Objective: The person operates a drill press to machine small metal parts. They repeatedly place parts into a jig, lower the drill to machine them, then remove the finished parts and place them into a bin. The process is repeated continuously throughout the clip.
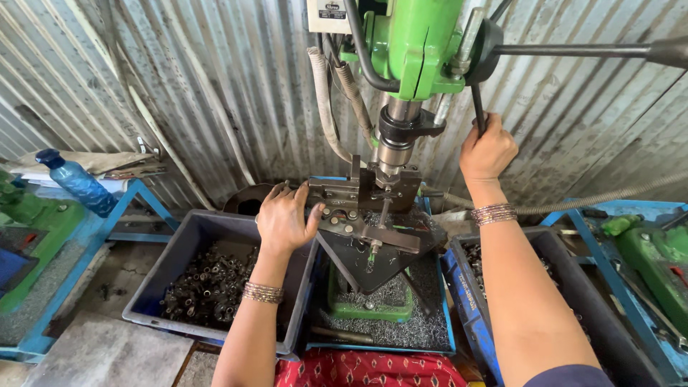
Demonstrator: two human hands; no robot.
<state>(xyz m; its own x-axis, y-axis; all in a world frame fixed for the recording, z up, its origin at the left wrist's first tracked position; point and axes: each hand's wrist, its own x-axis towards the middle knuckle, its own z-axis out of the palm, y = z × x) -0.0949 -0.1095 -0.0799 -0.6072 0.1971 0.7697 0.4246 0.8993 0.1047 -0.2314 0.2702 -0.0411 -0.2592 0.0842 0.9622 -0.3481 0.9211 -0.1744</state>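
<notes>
A green drill press (419, 46) stands in front of me, its spindle and bit (385, 209) pointing down over a dark metal clamp fixture (358, 197). My left hand (285, 217) rests on the left side of that fixture, fingers curled over its edge; whether it pinches a part is hidden. My right hand (487, 152) is raised and closed around a black feed lever (478, 104) of the press. Both wrists wear bangles.
A grey bin (186, 236) at the left holds several small dark metal parts (208, 283). Another grey bin (573, 287) sits at the right. Metal shavings fill the blue tray (401, 330) under the fixture. A blue bottle (77, 183) stands at far left. Corrugated metal wall behind.
</notes>
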